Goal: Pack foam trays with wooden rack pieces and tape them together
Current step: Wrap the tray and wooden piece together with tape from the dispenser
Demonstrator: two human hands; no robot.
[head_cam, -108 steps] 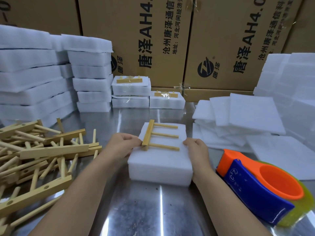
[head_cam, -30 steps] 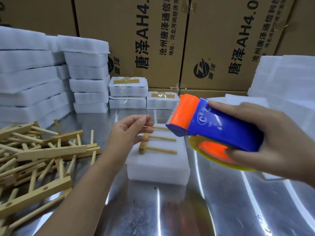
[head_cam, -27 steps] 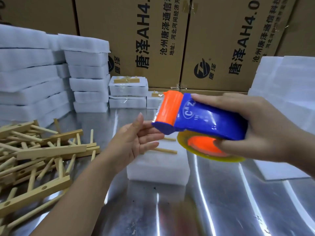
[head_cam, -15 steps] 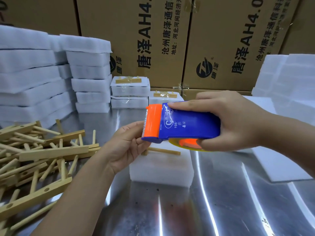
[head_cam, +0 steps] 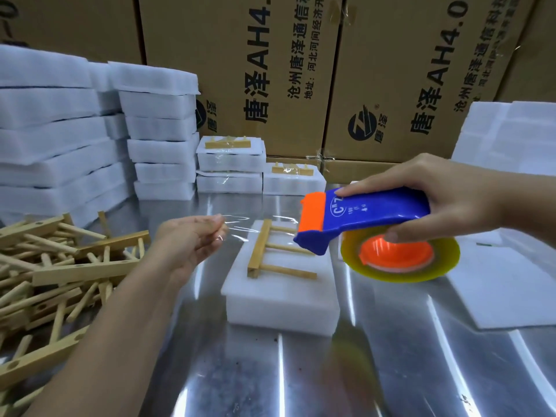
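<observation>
A white foam tray stack lies mid-table with a wooden rack piece on top, its three dowels pointing right. My right hand grips a blue and orange tape dispenser with a yellow-rimmed tape roll, held above the tray's right end. My left hand pinches the free end of the clear tape. That strip stretches from my left fingers to the dispenser's orange mouth, just above the rack piece.
A heap of loose wooden rack pieces lies at the left. Stacked foam trays rise at the back left, taped packs stand behind, foam sheets lie at the right. Cardboard boxes wall the back of the steel table.
My left hand took the tape end at the dispenser mouth and drew it leftward. My right hand moved the dispenser right, so a strip now spans over the rack piece.
</observation>
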